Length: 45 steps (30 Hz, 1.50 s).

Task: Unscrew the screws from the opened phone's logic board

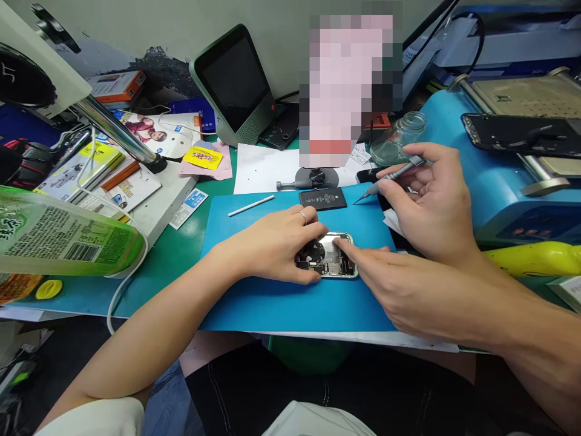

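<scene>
My left hand (pixel 293 245), with a ring on one finger, grips the left end of an opened smartphone (pixel 334 268) on a blue mat. Its inner parts show, though my fingers cover the left end. My right hand (pixel 431 197) is closed round a grey precision screwdriver (pixel 385 180), raised above the mat's right side with the thin tip pointing down and left. Another person's hand (pixel 385 275) reaches in from the right, its index fingertip at the phone's interior. Behind the phone lies a black phone battery (pixel 323 198). A thin white stick (pixel 251 205) rests to the left.
A blue machine (pixel 458 175) with a detached phone screen (pixel 521 134) on it stands at right, beside a glass jar (pixel 399 136). A green bottle (pixel 68 233), a white cable (pixel 118 290) and booklets crowd the left. A smart display (pixel 236 79) stands behind.
</scene>
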Tool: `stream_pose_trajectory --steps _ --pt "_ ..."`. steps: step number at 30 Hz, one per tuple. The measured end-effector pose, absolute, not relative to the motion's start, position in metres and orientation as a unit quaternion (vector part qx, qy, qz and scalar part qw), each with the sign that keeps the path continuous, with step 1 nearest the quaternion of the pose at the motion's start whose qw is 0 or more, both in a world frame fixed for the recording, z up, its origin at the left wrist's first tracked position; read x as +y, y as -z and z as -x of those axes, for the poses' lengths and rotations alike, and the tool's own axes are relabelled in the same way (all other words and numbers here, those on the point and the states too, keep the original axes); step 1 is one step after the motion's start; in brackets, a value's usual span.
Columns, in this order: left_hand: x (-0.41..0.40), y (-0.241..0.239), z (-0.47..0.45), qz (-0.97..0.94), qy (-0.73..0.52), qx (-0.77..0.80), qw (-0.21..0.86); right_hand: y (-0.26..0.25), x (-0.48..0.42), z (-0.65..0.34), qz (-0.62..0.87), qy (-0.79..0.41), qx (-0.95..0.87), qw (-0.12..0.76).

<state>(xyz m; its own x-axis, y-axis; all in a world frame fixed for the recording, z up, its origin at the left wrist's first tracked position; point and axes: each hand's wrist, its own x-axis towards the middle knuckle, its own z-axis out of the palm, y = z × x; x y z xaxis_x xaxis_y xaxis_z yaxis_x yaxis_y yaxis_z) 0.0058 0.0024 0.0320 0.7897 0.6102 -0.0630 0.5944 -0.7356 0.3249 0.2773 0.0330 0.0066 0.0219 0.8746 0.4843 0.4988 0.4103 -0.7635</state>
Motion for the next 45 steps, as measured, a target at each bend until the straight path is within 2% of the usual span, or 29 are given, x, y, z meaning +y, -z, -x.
stream_pose_trajectory --steps 6,16,25,36,45 --pt "0.002 -0.031 -0.005 -0.930 -0.023 0.325 0.170 -0.005 0.033 -0.282 0.523 -0.157 -0.696 0.467" --pt "0.002 -0.030 -0.005 -0.932 -0.029 0.322 0.162 -0.010 0.026 -0.292 0.408 -0.147 -0.812 0.390" --pt "0.002 -0.033 -0.005 -0.933 -0.022 0.323 0.158 -0.027 0.031 -0.309 0.326 -0.081 -0.895 0.292" --pt "0.004 -0.033 -0.005 -0.933 -0.020 0.320 0.164 -0.028 0.029 -0.308 0.335 -0.082 -0.894 0.286" --pt "0.003 -0.033 -0.004 -0.934 -0.022 0.320 0.159 -0.025 0.020 -0.297 0.389 -0.068 -0.851 0.346"
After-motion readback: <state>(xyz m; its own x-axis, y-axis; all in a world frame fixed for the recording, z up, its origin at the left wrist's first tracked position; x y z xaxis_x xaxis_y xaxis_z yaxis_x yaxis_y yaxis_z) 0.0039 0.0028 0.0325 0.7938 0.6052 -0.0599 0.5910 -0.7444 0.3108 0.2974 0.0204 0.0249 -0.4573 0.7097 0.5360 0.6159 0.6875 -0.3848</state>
